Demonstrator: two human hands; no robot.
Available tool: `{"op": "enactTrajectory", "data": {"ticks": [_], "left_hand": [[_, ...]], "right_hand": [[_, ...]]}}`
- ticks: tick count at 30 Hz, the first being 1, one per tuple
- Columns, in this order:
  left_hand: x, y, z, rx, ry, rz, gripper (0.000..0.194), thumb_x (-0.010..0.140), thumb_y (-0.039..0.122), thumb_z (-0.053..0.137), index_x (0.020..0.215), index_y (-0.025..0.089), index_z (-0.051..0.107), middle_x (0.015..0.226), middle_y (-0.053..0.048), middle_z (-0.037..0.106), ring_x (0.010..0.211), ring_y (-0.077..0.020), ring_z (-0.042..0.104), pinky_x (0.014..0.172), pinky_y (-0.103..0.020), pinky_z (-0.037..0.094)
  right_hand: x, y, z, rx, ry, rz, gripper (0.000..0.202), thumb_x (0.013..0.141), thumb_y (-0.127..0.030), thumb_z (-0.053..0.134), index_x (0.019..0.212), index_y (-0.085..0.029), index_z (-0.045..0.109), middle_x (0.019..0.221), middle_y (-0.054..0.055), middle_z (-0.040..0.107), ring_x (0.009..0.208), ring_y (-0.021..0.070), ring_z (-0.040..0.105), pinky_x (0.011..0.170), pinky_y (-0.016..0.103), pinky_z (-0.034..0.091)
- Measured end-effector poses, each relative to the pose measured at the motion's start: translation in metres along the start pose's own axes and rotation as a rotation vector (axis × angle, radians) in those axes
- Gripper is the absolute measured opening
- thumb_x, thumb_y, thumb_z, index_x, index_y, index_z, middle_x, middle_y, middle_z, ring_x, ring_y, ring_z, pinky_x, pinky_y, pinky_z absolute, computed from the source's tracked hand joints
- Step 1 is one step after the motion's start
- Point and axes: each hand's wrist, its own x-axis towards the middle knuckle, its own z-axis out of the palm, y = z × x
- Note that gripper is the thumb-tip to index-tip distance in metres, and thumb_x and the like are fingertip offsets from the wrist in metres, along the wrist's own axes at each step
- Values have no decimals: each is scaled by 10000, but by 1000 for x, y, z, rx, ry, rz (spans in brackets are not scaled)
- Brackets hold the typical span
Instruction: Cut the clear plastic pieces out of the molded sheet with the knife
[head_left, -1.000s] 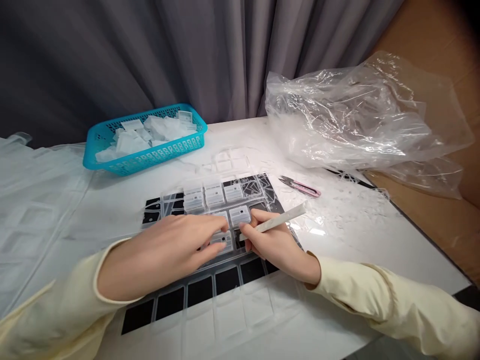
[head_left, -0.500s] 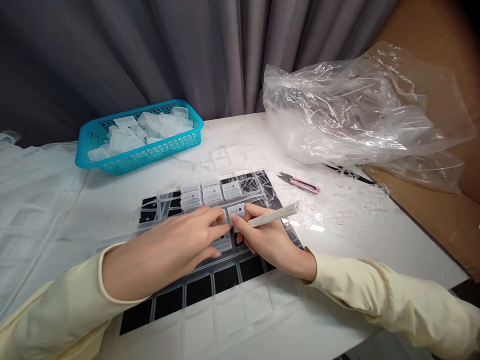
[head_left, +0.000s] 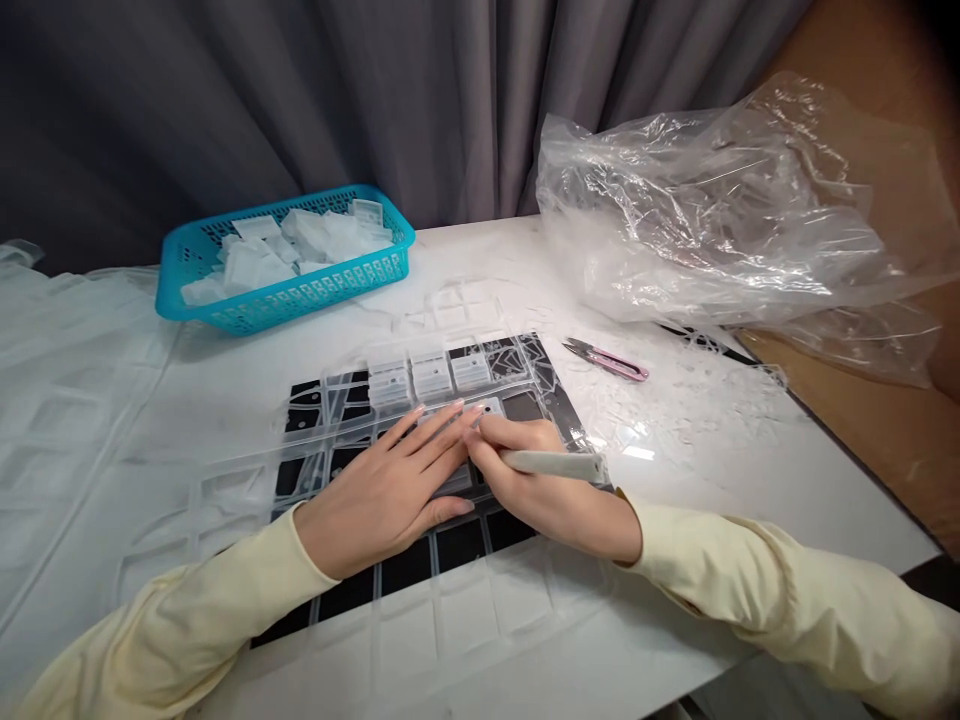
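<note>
My left hand (head_left: 390, 485) lies flat, fingers stretched out, over a clear plastic frame of square cells (head_left: 352, 440). My right hand (head_left: 544, 475) is closed around a pale, pen-like tool (head_left: 555, 464), its back end pointing right. The tool's tip is hidden by my fingers. Both hands meet at a small translucent plastic piece (head_left: 491, 408) with a dark round hole, partly covered. Just beyond, similar pieces (head_left: 431, 376) sit in a row in the frame. A black mat (head_left: 405, 570) lies beneath.
A blue basket (head_left: 322, 286) of translucent pieces stands at the back left. Pink thread snips (head_left: 606, 359) lie right of the mat among clear plastic scraps (head_left: 697, 430). Crumpled clear bags (head_left: 697, 220) fill the back right, and more clear sheets (head_left: 60, 400) lie at left.
My left hand has flattened and stretched out its fingers, where they were bent before. My right hand has turned so that the tool lies lower and more level. The view has shifted slightly.
</note>
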Motion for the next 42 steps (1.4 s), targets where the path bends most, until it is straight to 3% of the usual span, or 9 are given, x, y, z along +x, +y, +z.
{"op": "enactTrajectory", "data": {"ticks": [7,16,32,37,40,42], "left_hand": [[1,0,1,42,3,-4,599,929,455,329,1412,133,184,1480,-62,198,1363,-226,173,1105,-406,191],[1,0,2,18,10,-14,596,932,437,331,1421,141,161,1480,-69,198,1360,-228,186,1111,-410,186],[0,-2,3,40,3,-21,607,927,458,327,1423,152,157,1470,-76,224,1352,-235,212,1099,-421,223],[2,0,-3,110,109,38,642,909,446,396,1414,117,176,1418,-118,334,1316,-238,304,1087,-426,243],[5,4,-8,114,234,17,674,867,393,515,1397,107,213,1374,-157,395,1293,-262,344,1039,-427,331],[6,5,-8,103,249,10,649,853,379,543,1376,115,262,1357,-151,422,1286,-269,353,1023,-428,354]], "right_hand": [[-3,2,1,8,-5,-69,268,792,-76,388,611,-198,232,546,-71,251,487,63,242,462,204,223],[-5,1,-4,38,-63,14,273,799,-86,381,600,-197,231,545,-72,239,485,61,238,457,204,216],[-8,4,-5,28,-77,-39,263,758,-57,383,578,-190,245,506,-73,279,474,61,252,457,207,220],[-8,5,-5,116,-68,-15,278,753,-67,391,561,-190,231,501,-75,262,470,61,254,441,208,216],[-8,7,-5,210,-82,83,272,767,-100,393,548,-194,261,487,-78,275,455,62,292,426,203,238],[-8,8,-5,275,-89,136,261,775,-118,391,544,-193,298,484,-77,304,453,65,330,423,200,262]]}}
